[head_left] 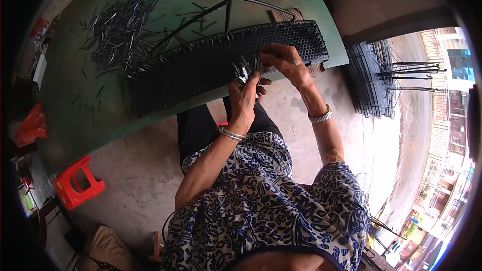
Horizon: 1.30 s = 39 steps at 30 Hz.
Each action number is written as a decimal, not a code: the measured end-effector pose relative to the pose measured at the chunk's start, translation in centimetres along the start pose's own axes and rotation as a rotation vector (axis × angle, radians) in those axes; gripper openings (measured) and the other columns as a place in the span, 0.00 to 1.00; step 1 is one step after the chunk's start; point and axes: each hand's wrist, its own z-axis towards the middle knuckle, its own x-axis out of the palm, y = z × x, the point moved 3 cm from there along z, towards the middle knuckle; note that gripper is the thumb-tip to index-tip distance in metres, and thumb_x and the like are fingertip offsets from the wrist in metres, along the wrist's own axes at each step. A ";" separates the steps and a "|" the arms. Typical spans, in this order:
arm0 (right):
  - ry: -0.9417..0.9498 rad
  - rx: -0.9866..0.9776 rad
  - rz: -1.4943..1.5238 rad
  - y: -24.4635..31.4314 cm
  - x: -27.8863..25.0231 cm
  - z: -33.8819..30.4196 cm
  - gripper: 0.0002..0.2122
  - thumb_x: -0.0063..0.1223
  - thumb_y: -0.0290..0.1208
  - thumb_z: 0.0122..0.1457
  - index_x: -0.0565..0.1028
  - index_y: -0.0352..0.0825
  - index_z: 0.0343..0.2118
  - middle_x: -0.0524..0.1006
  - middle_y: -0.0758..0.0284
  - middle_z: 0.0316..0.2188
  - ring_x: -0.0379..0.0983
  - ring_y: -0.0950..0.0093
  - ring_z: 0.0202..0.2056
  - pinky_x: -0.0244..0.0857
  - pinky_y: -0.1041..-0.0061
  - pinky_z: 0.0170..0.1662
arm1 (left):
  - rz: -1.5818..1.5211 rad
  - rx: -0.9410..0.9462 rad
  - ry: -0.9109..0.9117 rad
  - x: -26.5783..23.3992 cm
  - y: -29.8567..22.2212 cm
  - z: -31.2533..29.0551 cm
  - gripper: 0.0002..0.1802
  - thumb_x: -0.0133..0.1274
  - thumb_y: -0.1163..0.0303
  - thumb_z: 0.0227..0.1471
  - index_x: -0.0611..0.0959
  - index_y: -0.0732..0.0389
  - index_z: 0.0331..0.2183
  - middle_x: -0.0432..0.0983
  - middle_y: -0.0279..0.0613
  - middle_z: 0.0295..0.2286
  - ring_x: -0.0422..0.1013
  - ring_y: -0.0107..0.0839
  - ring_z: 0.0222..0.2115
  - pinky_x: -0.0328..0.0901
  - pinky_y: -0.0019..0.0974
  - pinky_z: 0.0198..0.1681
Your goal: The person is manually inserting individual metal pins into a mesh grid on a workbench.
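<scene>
My left hand [243,101] is closed around a bunch of thin black strips [244,72], whose ends fan out above the fingers with a bright glint on some. Close beside the bunch, the fingers of my right hand [287,61] are pinched together; what they hold, if anything, is too small to make out. Both hands are over the near edge of a long black perforated panel [196,56]. It lies aslant on the green table [70,115], and short dark pieces stick up along its far edge.
A heap of loose black strips [120,32] covers the table's left part. Thin black rods [230,0] rise behind the panel, near a piece of cardboard [286,15]. A red plastic stool [79,183] stands at lower left; black wire racks [374,78] are stacked at right.
</scene>
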 end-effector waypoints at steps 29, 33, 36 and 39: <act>-0.447 -0.436 -0.539 -0.2 -3.0 5.4 0.08 0.52 0.20 0.54 0.74 0.32 0.38 0.77 0.56 0.28 0.75 0.56 0.31 0.69 0.66 0.33 | -0.087 -0.174 0.040 0.4 1.0 0.4 0.11 0.55 0.64 0.54 0.81 0.63 0.34 0.79 0.42 0.24 0.72 0.23 0.20 0.59 0.24 0.18; -0.379 -0.501 -0.675 -0.7 -2.9 5.6 0.08 0.55 0.24 0.55 0.78 0.38 0.37 0.76 0.65 0.30 0.76 0.71 0.31 0.69 0.74 0.34 | -0.064 -0.157 0.052 0.5 0.9 0.2 0.11 0.55 0.64 0.54 0.81 0.62 0.34 0.79 0.41 0.24 0.72 0.23 0.21 0.59 0.23 0.19; -0.398 -0.500 -0.802 -0.2 -2.7 5.4 0.07 0.56 0.29 0.53 0.80 0.41 0.36 0.75 0.63 0.38 0.74 0.66 0.37 0.69 0.70 0.37 | -0.075 -0.167 0.054 0.5 0.9 0.3 0.11 0.55 0.64 0.54 0.81 0.62 0.35 0.79 0.41 0.25 0.72 0.22 0.21 0.59 0.23 0.18; -0.368 -0.475 -0.845 -0.3 -2.7 5.5 0.08 0.56 0.32 0.53 0.80 0.42 0.36 0.73 0.61 0.42 0.73 0.62 0.41 0.69 0.67 0.40 | -0.070 -0.132 0.065 0.4 0.9 0.4 0.11 0.55 0.64 0.54 0.81 0.61 0.36 0.79 0.41 0.25 0.71 0.22 0.20 0.59 0.23 0.19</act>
